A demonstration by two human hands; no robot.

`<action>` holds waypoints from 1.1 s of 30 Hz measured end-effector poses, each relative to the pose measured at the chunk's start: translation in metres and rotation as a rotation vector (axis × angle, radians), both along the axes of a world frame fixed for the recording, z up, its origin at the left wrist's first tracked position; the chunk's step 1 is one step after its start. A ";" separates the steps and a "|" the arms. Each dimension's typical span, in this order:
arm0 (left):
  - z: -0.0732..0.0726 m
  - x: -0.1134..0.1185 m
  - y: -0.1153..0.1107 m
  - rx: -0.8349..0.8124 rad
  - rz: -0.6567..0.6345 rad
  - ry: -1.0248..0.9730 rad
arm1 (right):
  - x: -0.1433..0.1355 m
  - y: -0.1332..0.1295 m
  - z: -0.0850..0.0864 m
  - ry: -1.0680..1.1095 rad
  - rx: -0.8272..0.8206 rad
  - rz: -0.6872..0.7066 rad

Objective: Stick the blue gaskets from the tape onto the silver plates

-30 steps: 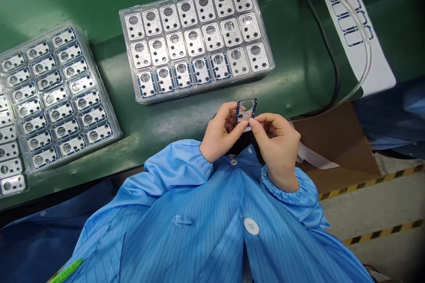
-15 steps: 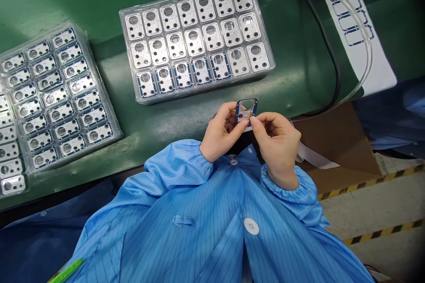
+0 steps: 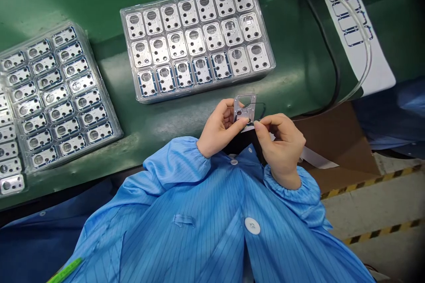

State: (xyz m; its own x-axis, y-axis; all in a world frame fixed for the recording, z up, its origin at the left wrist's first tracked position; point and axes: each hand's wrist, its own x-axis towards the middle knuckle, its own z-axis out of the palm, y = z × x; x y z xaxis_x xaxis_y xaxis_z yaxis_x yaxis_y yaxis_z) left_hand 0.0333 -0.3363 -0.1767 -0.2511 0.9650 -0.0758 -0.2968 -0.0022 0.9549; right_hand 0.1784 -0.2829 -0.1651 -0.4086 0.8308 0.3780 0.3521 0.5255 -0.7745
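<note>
My left hand (image 3: 219, 127) is closed on a small silver metal plate (image 3: 244, 107) with a large cut-out and round holes, held tilted up near the table's front edge. My right hand (image 3: 281, 143) pinches a thin dark blue frame-shaped gasket (image 3: 264, 108) by its lower end, thumb against forefinger. The gasket stands off to the right of the plate's face, and its lower part is hidden by my fingers. Beyond my hands lies a clear plastic tray (image 3: 272, 63) of similar plates, several in the near row edged in blue.
More trays of blue-edged plates (image 3: 116, 130) are stacked at the left of the green table (image 3: 166, 124). A white sheet (image 3: 376, 73) with blue gaskets lies at the right, under a clear tube (image 3: 368, 59) and beside a black cable (image 3: 334, 59). A cardboard box (image 3: 348, 141) stands below.
The blue gasket lay along the plate's edges; now it is apart from most of the plate, shifted right with my right hand. My left hand has moved slightly left with the plate.
</note>
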 end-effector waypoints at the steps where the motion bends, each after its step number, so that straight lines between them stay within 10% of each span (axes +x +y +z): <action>1: 0.000 0.000 0.000 0.003 -0.010 -0.009 | 0.000 0.001 -0.002 0.016 -0.027 -0.014; 33: 0.000 -0.002 -0.001 0.001 -0.067 -0.035 | -0.004 0.004 0.000 0.014 -0.116 -0.022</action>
